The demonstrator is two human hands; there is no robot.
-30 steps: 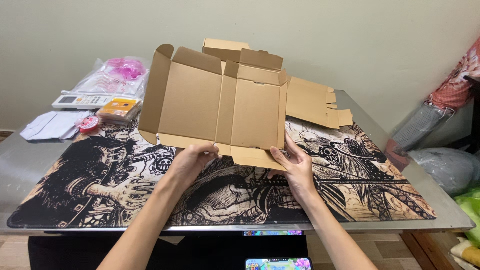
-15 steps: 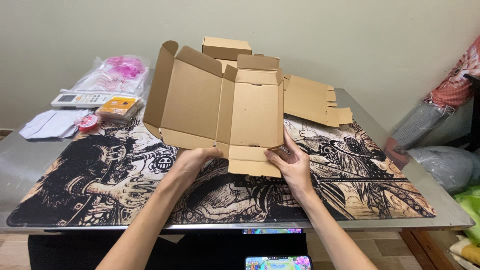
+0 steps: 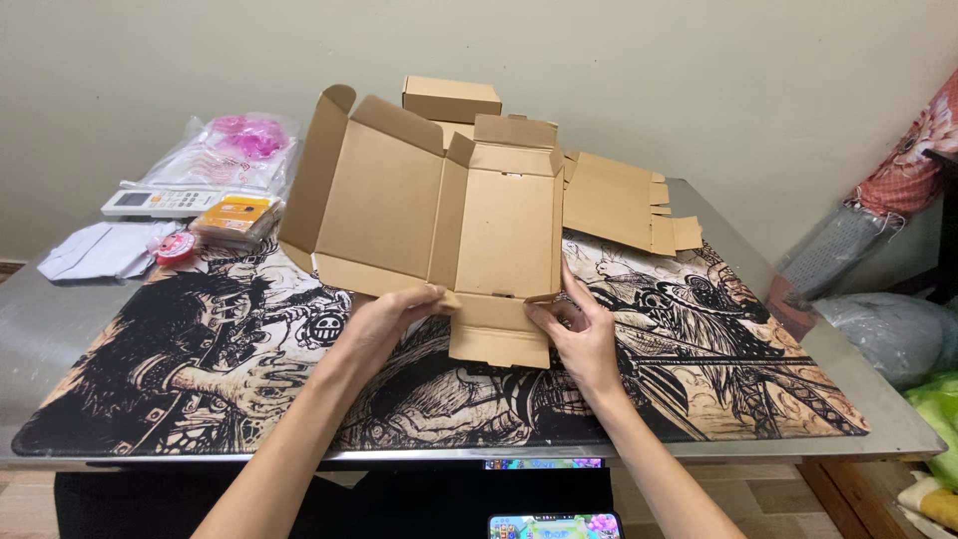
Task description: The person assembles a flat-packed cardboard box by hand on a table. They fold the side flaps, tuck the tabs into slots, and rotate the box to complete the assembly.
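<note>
Gripping cardboard box (image 3: 439,210), left hand (image 3: 384,319), right hand (image 3: 579,334) fingers spread

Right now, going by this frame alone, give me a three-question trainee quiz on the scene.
1. True or false: both hands touch the unfolded cardboard box.
2. Which hand is on the box's right side wall: the left hand or the right hand?
3. What lies flat behind the box, right of it? A) flat cardboard blanks B) a remote control C) a pink bag

Key: 1 true; 2 right hand; 3 A.
</note>
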